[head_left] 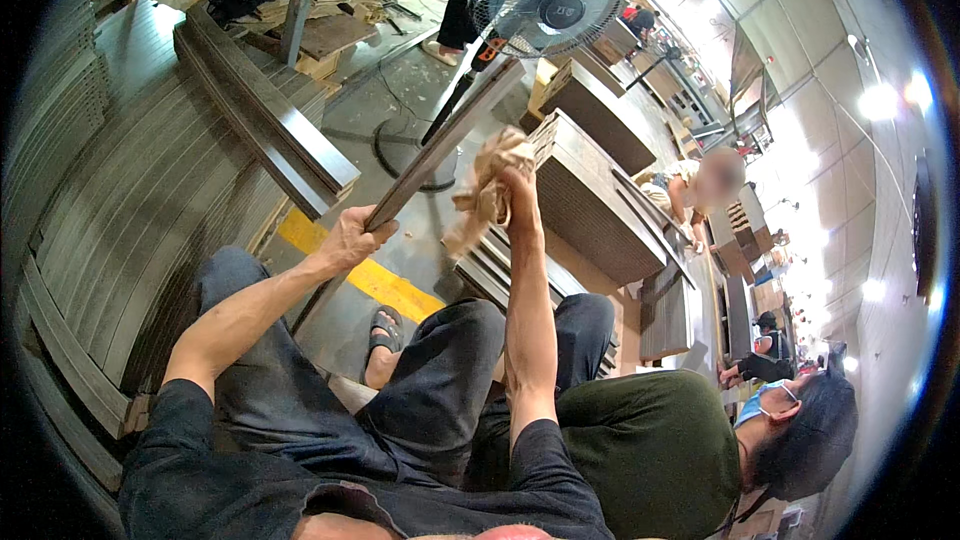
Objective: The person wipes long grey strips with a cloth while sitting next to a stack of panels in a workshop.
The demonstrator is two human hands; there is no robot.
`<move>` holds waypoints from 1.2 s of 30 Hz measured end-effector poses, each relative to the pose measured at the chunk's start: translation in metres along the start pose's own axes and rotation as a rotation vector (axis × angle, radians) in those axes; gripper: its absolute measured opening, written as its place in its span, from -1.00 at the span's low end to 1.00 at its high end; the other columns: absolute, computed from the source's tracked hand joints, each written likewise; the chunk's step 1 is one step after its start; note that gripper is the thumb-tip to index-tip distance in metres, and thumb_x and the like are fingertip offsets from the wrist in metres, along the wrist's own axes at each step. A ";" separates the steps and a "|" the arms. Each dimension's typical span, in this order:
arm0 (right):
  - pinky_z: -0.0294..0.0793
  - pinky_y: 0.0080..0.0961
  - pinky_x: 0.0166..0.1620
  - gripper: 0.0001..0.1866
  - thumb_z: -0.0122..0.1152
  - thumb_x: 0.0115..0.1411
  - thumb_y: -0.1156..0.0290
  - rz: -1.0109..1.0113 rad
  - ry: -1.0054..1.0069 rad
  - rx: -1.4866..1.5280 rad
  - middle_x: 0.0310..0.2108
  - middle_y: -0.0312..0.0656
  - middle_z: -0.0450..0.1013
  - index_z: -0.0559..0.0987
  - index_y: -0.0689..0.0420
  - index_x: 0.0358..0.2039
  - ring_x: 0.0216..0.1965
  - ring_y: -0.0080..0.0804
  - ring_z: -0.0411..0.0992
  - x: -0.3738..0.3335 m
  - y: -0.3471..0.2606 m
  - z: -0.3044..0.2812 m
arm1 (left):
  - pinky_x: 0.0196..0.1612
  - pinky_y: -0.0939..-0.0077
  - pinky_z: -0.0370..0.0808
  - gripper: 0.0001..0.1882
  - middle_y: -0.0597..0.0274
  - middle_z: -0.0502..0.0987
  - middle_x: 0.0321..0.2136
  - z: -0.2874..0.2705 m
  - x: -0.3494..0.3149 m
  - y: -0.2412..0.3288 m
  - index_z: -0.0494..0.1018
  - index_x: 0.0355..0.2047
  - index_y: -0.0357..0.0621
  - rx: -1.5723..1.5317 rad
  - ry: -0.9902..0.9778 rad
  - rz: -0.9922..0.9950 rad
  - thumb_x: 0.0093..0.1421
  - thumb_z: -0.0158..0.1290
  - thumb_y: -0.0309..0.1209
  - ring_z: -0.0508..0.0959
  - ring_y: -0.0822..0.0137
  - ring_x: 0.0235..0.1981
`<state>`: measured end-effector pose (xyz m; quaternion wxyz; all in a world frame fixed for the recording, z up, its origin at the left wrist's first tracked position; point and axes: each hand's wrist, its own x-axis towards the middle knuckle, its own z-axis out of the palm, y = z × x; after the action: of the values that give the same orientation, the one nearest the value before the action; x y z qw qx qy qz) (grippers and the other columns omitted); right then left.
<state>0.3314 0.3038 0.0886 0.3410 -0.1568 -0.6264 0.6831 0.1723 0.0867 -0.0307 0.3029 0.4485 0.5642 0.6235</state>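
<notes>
My left hand [355,240] is wrapped round a long, narrow dark brown board [440,148]. The board slants from between my knees up and away to the right, its far end near the fan. In my right hand [522,202] is a crumpled tan wad [500,155]; whether it is cloth or paper I cannot tell. The wad is raised just right of the board, with a gap showing between them. A loose end of it hangs down below my fingers.
A standing fan [560,8] is straight ahead. Stacked brown boards [600,200] lie at right, more long boards [270,120] at left. A person in a dark green shirt [645,450] sits close on my right. A yellow stripe [390,285] crosses the floor.
</notes>
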 end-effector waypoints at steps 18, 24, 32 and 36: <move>0.56 -0.40 -0.33 -0.87 0.21 0.18 0.38 -0.131 -0.069 0.192 -0.40 -0.21 0.50 0.55 0.16 -0.32 -0.35 -0.39 0.51 0.024 -0.046 0.075 | -0.44 0.53 0.53 -0.72 0.21 0.58 -0.57 -0.009 -0.004 0.032 0.56 -0.31 -0.31 -0.026 -0.327 -0.271 0.06 0.30 -0.36 0.57 0.45 -0.55; 0.48 -0.53 -0.15 -0.64 0.43 0.02 0.49 -0.009 -0.157 -0.091 -0.24 -0.32 0.48 0.53 0.15 -0.16 -0.25 -0.57 0.43 -0.034 0.014 0.146 | -0.28 0.51 0.55 -0.64 0.25 0.58 -0.37 -0.017 -0.010 0.044 0.47 -0.19 -0.23 0.073 -0.102 0.031 -0.01 0.31 -0.51 0.58 0.45 -0.37; 0.49 -0.47 -0.24 -0.66 0.40 -0.03 0.49 -0.223 -0.266 -0.421 -0.40 -0.21 0.52 0.51 0.20 -0.21 -0.37 -0.51 0.45 -0.045 -0.018 0.160 | 0.03 0.41 0.51 -0.52 0.10 0.49 0.00 -0.050 -0.037 0.102 0.36 0.15 -0.22 -0.072 0.355 0.382 0.20 0.10 -0.48 0.53 0.29 -0.02; 0.49 -0.19 -0.20 -0.58 0.31 -0.21 0.57 -0.612 -0.208 -0.977 -0.39 0.04 0.50 0.51 0.26 -0.23 -0.31 0.01 0.50 -0.063 0.020 0.183 | 0.06 0.33 0.52 -0.43 0.05 0.49 -0.06 -0.054 -0.037 0.132 0.20 0.22 -0.37 -0.254 0.578 0.599 0.27 0.07 -0.42 0.50 0.27 0.03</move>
<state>0.2539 0.1251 0.0857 0.3474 -0.0399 -0.9159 0.1972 0.1554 0.0070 0.0919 -0.0090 0.3584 0.3896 0.8484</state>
